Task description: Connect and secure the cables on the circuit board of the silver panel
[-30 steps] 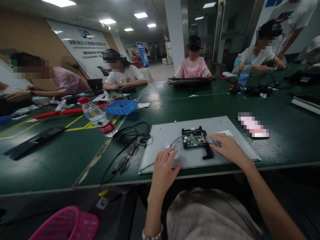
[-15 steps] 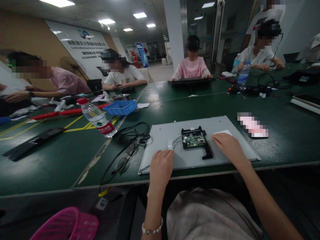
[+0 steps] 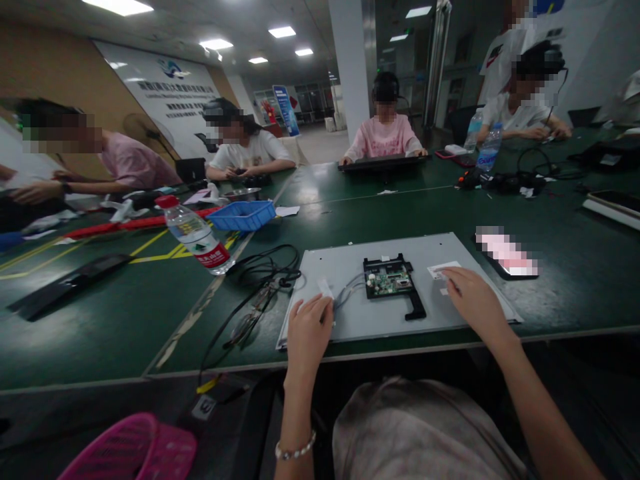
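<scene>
A light grey flat panel lies on the table before me. On it sits a green circuit board in a black plastic bracket. Thin grey wires run left from the board to my left hand, whose fingers are pinched at their end. A white tab sticks up beside those fingertips. Over the panel's right side hovers my right hand, its fingers loosely bent and apart, close to a white label. Nothing shows in that hand.
Left of the panel are glasses, a tangled black cable, a water bottle and a blue tray. A phone lies to the right. A pink basket stands below the table edge. Several people sit around the table.
My left hand has shifted left, and the white tab and wire ends moved left with it. My right hand has drawn back to the right, uncovering more of the white label.
</scene>
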The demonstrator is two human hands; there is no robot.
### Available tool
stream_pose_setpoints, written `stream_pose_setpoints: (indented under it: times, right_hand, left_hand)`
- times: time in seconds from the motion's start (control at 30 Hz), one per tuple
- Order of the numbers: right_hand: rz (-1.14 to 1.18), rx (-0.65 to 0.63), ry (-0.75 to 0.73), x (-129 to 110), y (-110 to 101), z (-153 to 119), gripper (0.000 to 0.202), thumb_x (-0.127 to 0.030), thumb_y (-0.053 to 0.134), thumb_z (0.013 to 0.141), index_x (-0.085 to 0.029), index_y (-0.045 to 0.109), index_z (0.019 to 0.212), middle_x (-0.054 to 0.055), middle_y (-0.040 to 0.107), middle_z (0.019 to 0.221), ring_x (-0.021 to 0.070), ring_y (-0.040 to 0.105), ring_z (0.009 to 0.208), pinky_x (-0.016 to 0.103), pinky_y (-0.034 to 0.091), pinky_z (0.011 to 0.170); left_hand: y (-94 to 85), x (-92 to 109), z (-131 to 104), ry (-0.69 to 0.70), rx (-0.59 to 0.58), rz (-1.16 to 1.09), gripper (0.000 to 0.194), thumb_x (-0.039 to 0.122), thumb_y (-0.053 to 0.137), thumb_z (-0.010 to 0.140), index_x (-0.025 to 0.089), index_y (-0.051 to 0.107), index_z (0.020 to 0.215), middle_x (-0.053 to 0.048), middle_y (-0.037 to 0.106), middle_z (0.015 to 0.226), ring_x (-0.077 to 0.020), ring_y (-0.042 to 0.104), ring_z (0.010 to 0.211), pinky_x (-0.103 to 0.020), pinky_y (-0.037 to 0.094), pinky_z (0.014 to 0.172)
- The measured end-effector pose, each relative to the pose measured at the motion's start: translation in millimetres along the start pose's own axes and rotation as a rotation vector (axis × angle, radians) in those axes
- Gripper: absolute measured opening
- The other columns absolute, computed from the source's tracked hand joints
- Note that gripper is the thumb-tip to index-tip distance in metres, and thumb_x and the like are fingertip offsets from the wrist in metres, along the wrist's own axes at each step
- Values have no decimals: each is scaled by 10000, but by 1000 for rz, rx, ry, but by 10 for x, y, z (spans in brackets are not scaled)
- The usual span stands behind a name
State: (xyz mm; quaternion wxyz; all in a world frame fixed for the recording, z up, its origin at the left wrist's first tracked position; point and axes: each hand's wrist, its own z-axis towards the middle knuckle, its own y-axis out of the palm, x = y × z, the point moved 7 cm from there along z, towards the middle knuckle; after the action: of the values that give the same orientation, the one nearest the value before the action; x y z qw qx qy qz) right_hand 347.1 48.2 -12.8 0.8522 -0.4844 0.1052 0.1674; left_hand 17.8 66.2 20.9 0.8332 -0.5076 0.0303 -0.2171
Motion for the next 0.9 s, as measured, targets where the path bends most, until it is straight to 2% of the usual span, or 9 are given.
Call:
stream_pose_setpoints:
  times: [0.13, 0.3, 0.4, 0.5, 0.6, 0.73, 0.83, 0.9]
  right_hand:
    - [135, 36, -22, -193, -2, -51, 313, -219, 449, 894, -153, 648, 1126, 104, 659, 1178, 240, 586, 1114, 423, 450, 1008]
    - [227, -13, -70, -478, 55, -112, 306, -210, 440, 904, -188, 649, 1127, 92, 653, 1184, 240, 583, 1122, 445, 449, 1019]
    - [242, -27, -100, -540, 76, -124, 308, -223, 439, 914, -193, 646, 1140, 96, 643, 1199, 246, 567, 1148, 462, 440, 1032]
    - [250, -27, -119, -559, 71, -112, 311, -236, 432, 926, -196, 639, 1155, 101, 634, 1207, 245, 553, 1168, 468, 427, 1048]
    - [260, -47, -143, -622, 58, -62, 324, -277, 433, 938, -210, 613, 1199, 101, 607, 1248, 246, 534, 1193, 475, 418, 1056]
    - [272, -107, -223, -799, 69, 43, 364, -325, 457, 937, -222, 561, 1270, 98, 541, 1342, 254, 451, 1286, 487, 383, 1087]
    - [266, -137, -250, -882, 115, 103, 385, -348, 486, 924, -202, 559, 1273, 107, 510, 1377, 262, 398, 1330, 479, 359, 1107]
    - [268, -159, -237, -885, 168, 121, 396, -358, 494, 919, -187, 559, 1270, 117, 508, 1377, 262, 395, 1332, 470, 360, 1109]
  left_hand:
    - [3, -7, 4, -32, -3, -26, 212, 257, 465, 938, 200, 648, 1030, -60, 711, 1067, -218, 633, 1060, -442, 369, 1039]
    - [-77, 48, 16, -15, 69, -65, 223, 231, 472, 926, 200, 629, 1082, -77, 680, 1124, -235, 601, 1093, -452, 373, 1035]
    - [-107, 111, 21, 11, 122, -144, 213, 212, 476, 920, 188, 624, 1072, -82, 671, 1109, -225, 594, 1077, -416, 421, 991]
    - [-74, 239, 88, 44, 116, -172, 213, 189, 491, 908, 185, 623, 1076, -85, 663, 1110, -223, 589, 1071, -404, 440, 969]
    - [11, 479, 278, 116, 25, -171, 238, 173, 497, 904, 190, 618, 1108, -73, 657, 1144, -216, 587, 1074, -391, 443, 969]
    - [177, 842, 713, 244, -120, -151, 267, 182, 489, 908, 191, 616, 1143, -59, 663, 1152, -208, 594, 1069, -358, 448, 962]
    - [411, 1025, 1058, 346, -257, -80, 283, 153, 489, 890, 174, 638, 1129, -69, 685, 1105, -204, 616, 1039, -324, 461, 943]
    - [591, 1063, 1232, 378, -342, -2, 284, 152, 500, 880, 168, 655, 1117, -83, 689, 1098, -205, 624, 1037, -305, 465, 933]
